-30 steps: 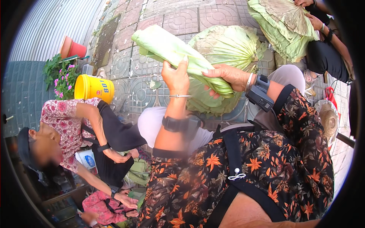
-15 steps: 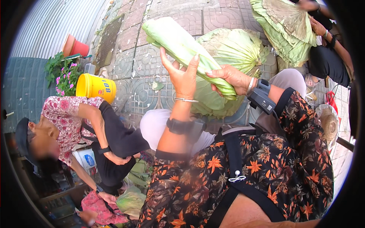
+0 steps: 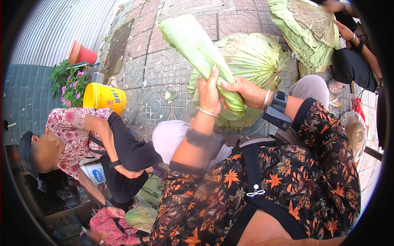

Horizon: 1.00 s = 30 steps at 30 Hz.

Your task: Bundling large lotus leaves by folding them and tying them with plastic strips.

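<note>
A long roll of pale green lotus leaves (image 3: 196, 43) slants up and to the left from my hands. Its narrow lower end lies in my grip. My left hand (image 3: 209, 95) wraps round the roll with the thumb up along it. On the other side, my right hand (image 3: 249, 92) also grips that lower end, its thumb over the top. Palms and some fingers are hidden behind the roll. Just beyond, partly covered by roll and hands, a pile of large flat lotus leaves (image 3: 252, 61) with spreading veins lies on the paving.
At left, a yellow bucket (image 3: 93, 98) stands by a pink-flowered plant (image 3: 74, 87) and a red pot (image 3: 85, 53). A person in a floral shirt (image 3: 67, 129) sits close on my left. Top right, another person's hands hold a leaf stack (image 3: 305, 37). A straw hat (image 3: 353, 133) lies at right.
My left hand has come down from the middle of the roll to its lower end, beside my right hand, and closed round it. The roll now stands a little steeper.
</note>
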Motion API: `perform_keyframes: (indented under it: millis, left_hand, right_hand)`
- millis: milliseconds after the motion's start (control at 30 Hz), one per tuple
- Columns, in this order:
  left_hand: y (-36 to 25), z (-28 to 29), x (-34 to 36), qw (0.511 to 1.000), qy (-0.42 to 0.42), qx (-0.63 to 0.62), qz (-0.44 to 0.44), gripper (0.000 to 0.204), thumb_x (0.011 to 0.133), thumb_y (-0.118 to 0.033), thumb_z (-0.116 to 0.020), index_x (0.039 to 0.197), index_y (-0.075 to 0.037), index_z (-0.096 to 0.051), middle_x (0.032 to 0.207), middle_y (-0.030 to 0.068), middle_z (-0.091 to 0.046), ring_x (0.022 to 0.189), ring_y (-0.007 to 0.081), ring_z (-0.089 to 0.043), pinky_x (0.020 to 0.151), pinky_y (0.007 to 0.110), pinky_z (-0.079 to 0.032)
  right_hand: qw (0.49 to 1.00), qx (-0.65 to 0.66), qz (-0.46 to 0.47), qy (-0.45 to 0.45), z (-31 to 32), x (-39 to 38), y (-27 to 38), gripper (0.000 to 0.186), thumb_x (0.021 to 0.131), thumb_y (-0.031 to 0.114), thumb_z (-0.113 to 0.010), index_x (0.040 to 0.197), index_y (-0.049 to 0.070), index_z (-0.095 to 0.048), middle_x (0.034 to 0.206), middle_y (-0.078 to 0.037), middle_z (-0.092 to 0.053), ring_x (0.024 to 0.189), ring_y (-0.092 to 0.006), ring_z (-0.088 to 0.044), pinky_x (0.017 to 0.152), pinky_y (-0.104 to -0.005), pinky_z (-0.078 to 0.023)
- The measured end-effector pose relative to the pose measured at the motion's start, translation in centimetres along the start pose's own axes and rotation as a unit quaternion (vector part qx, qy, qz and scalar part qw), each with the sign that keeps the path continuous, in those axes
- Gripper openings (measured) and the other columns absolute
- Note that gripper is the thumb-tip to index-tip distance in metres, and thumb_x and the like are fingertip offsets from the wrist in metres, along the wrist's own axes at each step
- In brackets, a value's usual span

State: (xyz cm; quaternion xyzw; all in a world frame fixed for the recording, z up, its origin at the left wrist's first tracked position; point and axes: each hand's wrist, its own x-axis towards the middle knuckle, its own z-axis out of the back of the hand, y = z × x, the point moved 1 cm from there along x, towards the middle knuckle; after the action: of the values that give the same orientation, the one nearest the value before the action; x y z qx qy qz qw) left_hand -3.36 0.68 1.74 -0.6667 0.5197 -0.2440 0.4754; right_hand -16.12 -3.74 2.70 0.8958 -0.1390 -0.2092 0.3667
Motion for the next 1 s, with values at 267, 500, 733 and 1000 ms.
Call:
perform_keyframes:
  millis: [267, 500, 733, 1000]
  left_hand:
    - [0.3, 1.2, 0.8, 1.000, 0.017, -0.022, 0.001, 0.041, 0.095, -0.029, -0.053, 0.118, 0.004, -0.051, 0.104, 0.0130, -0.061, 0.095, 0.0216, -0.060, 0.083, 0.035, -0.048]
    - [-0.6, -0.4, 0.2, 0.986, 0.075, -0.148, 0.033, 0.043, 0.098, -0.031, -0.046, 0.122, 0.006, -0.046, 0.108, 0.0179, -0.061, 0.107, 0.0303, -0.059, 0.093, 0.042, -0.048]
    - [-0.7, -0.5, 0.0, 0.993, 0.089, -0.063, -0.053, 0.041, 0.099, -0.031, -0.043, 0.120, 0.005, -0.047, 0.102, 0.0181, -0.062, 0.099, 0.0304, -0.063, 0.085, 0.041, -0.053]
    - [1.5, 0.6, 0.7, 0.996, 0.072, -0.015, -0.045, 0.038, 0.100, -0.029, -0.043, 0.119, 0.004, -0.045, 0.099, 0.0193, -0.062, 0.087, 0.0285, -0.066, 0.073, 0.039, -0.057]
  right_hand:
    - [0.999, -0.041, -0.015, -0.009, 0.1, 0.1, -0.1, 0.038, 0.084, 0.030, -0.070, 0.104, 0.002, -0.054, 0.078, -0.011, -0.062, 0.059, -0.0210, -0.064, 0.052, -0.0339, -0.055]
    - [0.999, -0.031, 0.000, -0.015, -1.1, -0.4, 0.1, 0.038, 0.082, 0.031, -0.072, 0.099, 0.002, -0.055, 0.075, -0.010, -0.061, 0.053, -0.0200, -0.062, 0.044, -0.0327, -0.053]
    - [0.984, -0.151, 0.075, -0.064, -0.5, 0.0, -0.6, 0.038, 0.081, 0.029, -0.073, 0.103, 0.003, -0.056, 0.079, -0.006, -0.061, 0.055, -0.0139, -0.061, 0.047, -0.0273, -0.053]
    - [0.923, -0.360, 0.078, -0.109, 2.0, -3.3, 0.7, 0.048, 0.089, 0.039, -0.062, 0.111, -0.004, -0.058, 0.089, -0.008, -0.063, 0.078, -0.0142, -0.061, 0.068, -0.0273, -0.051]
